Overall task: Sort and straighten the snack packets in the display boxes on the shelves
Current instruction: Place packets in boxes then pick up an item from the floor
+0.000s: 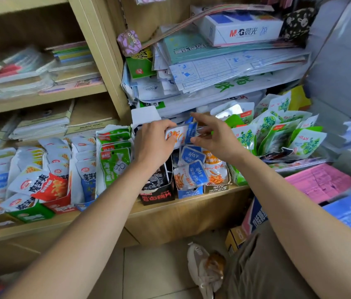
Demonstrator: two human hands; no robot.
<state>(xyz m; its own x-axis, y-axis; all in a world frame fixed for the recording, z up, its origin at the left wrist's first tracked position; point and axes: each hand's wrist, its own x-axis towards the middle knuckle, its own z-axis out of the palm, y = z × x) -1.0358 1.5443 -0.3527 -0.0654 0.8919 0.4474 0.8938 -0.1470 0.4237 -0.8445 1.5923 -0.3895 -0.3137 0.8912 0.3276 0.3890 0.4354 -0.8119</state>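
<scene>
My left hand (153,140) grips a small stack of blue-and-white snack packets (182,134) above the blue display box (189,194). My right hand (215,137) is at the right end of the same stack, thumb below and fingers stretched out above it. More blue packets (193,172) stand in that box. A black display box (159,196) sits to its left, partly hidden by my left forearm. An orange-and-white box (216,187) stands to the right.
Green packets (278,130) pile up at the right of the shelf. Green, red and blue boxes of packets (41,184) fill the left shelf. Stacked paper and a white carton (241,26) overhang from above. Pink sheets (321,182) lie at the right.
</scene>
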